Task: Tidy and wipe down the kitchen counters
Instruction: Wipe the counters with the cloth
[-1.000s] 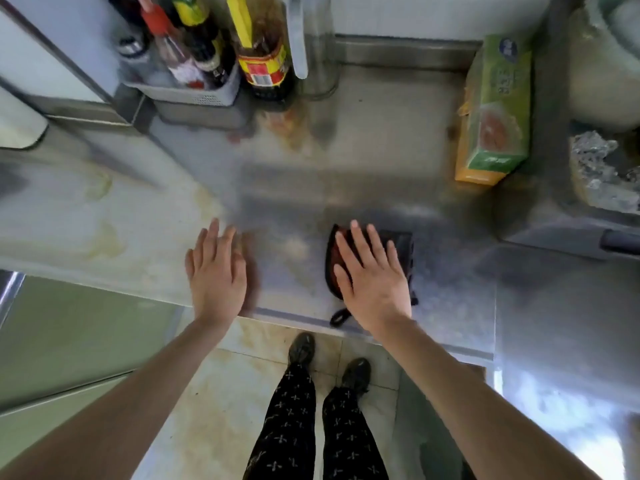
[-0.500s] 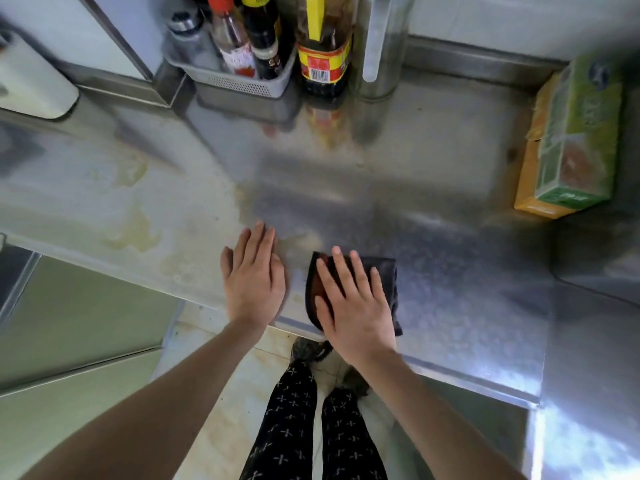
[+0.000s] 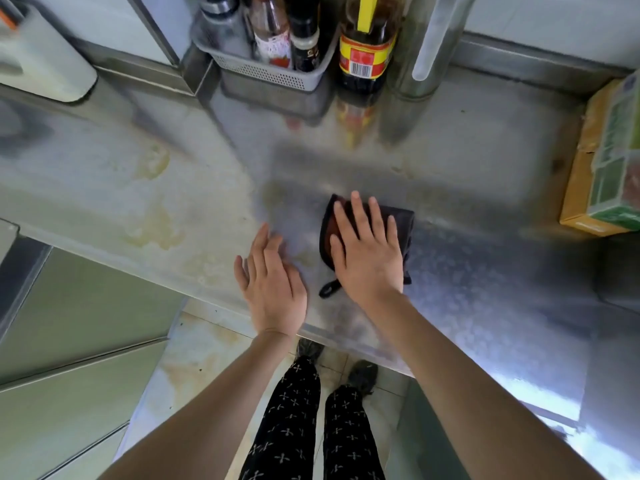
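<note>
Wiping is judged partly done: cloth (image 3: 406,221) is pressed to the counter (image 3: 491,271) under the spread right hand (image 3: 367,261); left hand (image 3: 273,292) is laid flat at its nine o'clock. Stains (image 3: 152,230) farther that way are left.

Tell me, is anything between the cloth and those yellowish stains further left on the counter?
Yes: the left hand rests on the counter just left of the cloth, which the right hand presses down, so it lies between the cloth and the nearer stains. Nothing else visible stands on that stretch.
</note>
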Motion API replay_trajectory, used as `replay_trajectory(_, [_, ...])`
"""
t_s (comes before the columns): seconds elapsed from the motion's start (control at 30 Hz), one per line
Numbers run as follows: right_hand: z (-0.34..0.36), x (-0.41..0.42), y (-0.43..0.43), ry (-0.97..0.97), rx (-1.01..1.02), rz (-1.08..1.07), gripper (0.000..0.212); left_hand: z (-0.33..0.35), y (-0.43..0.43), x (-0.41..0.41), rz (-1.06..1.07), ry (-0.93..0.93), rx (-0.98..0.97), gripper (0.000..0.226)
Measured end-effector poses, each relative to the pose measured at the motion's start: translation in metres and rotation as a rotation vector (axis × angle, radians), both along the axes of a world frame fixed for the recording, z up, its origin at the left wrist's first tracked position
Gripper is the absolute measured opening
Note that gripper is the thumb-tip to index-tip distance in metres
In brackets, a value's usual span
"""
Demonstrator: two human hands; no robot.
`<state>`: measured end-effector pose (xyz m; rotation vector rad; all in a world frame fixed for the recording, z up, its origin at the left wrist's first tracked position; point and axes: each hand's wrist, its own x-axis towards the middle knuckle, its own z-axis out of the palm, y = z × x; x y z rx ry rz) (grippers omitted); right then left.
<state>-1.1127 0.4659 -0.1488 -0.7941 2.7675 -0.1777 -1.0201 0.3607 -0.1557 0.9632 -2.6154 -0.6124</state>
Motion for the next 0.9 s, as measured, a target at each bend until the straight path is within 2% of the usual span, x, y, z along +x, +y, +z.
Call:
replay_trajectory(0.07, [0.003, 0.005, -0.015, -0.043, 0.015, -0.014, 0.054, 0.0, 0.0, -0.001, 0.029, -0.011, 0.002, 0.042])
replay_trajectory(0.17, [0.004, 0.031, -0.01, -0.01, 0.024, 0.311, 0.053, 0.0, -0.001, -0.001, 0.052, -0.015, 0.031, 0.043])
replay_trajectory(0.23, [0.0, 0.032, 0.005, 0.022, 0.019, 0.401, 0.053, 0.001, -0.002, -0.001, 0.048, -0.025, 0.051, 0.043])
replay_trajectory(0.27, [-0.003, 0.027, 0.01, 0.038, 0.026, 0.369, 0.053, 0.002, -0.002, -0.001, 0.037, -0.036, 0.055, 0.044])
replay_trajectory(0.4, [-0.001, 0.026, 0.008, 0.036, 0.013, -0.046, 0.053, 0.002, -0.003, -0.001, -0.044, -0.133, 0.047, 0.045])
replay_trajectory(0.57, [0.004, 0.051, 0.05, 0.02, 0.067, 0.161, 0.054, 0.002, -0.004, 0.0, -0.177, -0.282, 0.0, 0.053])
replay_trajectory(0.63, [0.0, 0.027, 0.071, 0.051, 0.088, -0.012, 0.055, 0.001, -0.005, 0.0, -0.192, -0.327, 0.0, 0.061])
replay_trajectory(0.73, [-0.001, 0.0, 0.076, 0.023, 0.052, -0.427, 0.058, 0.0, -0.005, -0.001, -0.22, -0.369, -0.026, 0.068])
replay_trajectory(0.77, [0.0, 0.002, 0.071, 0.023, 0.038, -0.477, 0.058, 0.0, -0.005, -0.002, -0.231, -0.38, -0.041, 0.068])
replay_trajectory(0.83, [0.002, 0.022, 0.064, 0.038, 0.044, -0.345, 0.056, 0.0, -0.005, -0.002, -0.267, -0.394, -0.083, 0.066])
replay_trajectory(0.9, [0.002, 0.041, 0.076, 0.036, 0.079, -0.059, 0.054, 0.003, -0.005, -0.007, -0.334, -0.388, -0.127, 0.064])
